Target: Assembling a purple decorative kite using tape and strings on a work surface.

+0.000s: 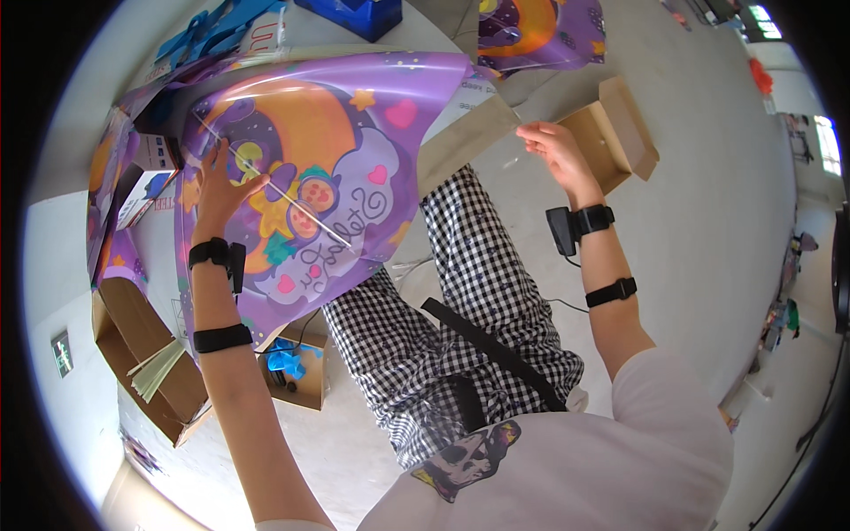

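A large glossy purple sheet [390, 133], printed with an orange crescent moon, hearts, stars and lettering, spreads over the table and droops toward my lap. Slantwise across it lies a thin white rod [305, 210]. My left hand [221, 181] rests on the sheet beside the rod, fingers and thumb apart. Raised off to the right, away from the sheet, my right hand [556, 155] has its fingertips pressed together. Whatever they pinch, if anything, is too small to make out.
A similar purple sheet [542, 35] lies at the far side. Open cardboard boxes stand at the right [611, 133], below the table [305, 385] and at the left [146, 354]. A blue box [359, 16] and blue straps [217, 31] sit at the back.
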`<state>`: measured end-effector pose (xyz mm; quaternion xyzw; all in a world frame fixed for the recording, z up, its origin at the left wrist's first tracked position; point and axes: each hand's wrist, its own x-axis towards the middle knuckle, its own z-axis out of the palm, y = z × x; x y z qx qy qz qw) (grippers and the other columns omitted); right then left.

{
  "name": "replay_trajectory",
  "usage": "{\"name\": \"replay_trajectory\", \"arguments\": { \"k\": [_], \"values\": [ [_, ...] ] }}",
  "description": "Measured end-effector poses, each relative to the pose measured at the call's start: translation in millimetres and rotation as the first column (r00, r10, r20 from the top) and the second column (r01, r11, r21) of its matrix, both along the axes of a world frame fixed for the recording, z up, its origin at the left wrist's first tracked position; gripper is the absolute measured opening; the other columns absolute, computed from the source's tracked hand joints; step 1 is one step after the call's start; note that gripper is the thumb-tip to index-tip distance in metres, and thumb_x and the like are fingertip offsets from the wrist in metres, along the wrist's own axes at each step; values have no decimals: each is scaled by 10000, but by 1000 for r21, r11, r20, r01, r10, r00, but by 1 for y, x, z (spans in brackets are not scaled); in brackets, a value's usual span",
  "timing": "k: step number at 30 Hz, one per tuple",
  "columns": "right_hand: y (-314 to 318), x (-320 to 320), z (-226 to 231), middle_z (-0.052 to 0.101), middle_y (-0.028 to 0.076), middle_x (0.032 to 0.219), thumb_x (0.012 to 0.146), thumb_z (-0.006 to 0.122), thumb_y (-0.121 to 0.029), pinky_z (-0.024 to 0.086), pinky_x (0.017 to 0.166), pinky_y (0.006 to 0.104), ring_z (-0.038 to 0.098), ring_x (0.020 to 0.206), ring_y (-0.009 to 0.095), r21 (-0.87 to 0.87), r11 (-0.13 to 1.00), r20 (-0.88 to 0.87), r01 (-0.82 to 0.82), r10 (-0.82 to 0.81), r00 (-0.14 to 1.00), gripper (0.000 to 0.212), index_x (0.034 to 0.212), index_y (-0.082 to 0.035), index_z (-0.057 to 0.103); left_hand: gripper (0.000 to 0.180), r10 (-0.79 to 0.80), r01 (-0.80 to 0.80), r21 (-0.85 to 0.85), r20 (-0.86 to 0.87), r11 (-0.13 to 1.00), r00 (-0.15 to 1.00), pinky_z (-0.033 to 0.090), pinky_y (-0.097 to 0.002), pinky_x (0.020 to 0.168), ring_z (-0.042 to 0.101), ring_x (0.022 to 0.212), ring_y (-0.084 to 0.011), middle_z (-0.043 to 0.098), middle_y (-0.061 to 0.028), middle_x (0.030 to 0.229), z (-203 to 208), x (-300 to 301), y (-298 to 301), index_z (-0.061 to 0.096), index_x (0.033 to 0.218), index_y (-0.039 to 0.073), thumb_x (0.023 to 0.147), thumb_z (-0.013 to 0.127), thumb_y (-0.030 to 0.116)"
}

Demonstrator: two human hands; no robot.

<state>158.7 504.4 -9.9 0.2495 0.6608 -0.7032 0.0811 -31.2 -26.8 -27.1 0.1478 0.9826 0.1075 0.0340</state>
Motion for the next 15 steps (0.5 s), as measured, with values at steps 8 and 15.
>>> {"name": "replay_trajectory", "arguments": {
  "k": [8, 15],
  "values": [
    [-24, -9, 15, 670, -11, 905, 862, 712, -194, 444, 747, 202, 581, 802, 59, 178, 984, -13, 4, -2, 1000, 151, 945, -70, 699, 1098, -4, 4, 56, -12, 998, 1000, 352, -514, 1074, 325, 1339, -443, 358, -191, 1475, 7, 5, 5, 376, 1467, 93, 602, 831, 593],
    [-22, 4, 68, 619, -4, 871, 889, 668, -139, 423, 764, 222, 547, 805, 76, 68, 987, -180, 143, -129, 975, 109, 939, -42, 673, 1156, 53, -53, 67, 9, 996, 999, 381, -524, 1058, 330, 1333, -436, 356, -181, 1480, 7, 10, 8, 368, 1476, 126, 553, 826, 649]
  ]
}}
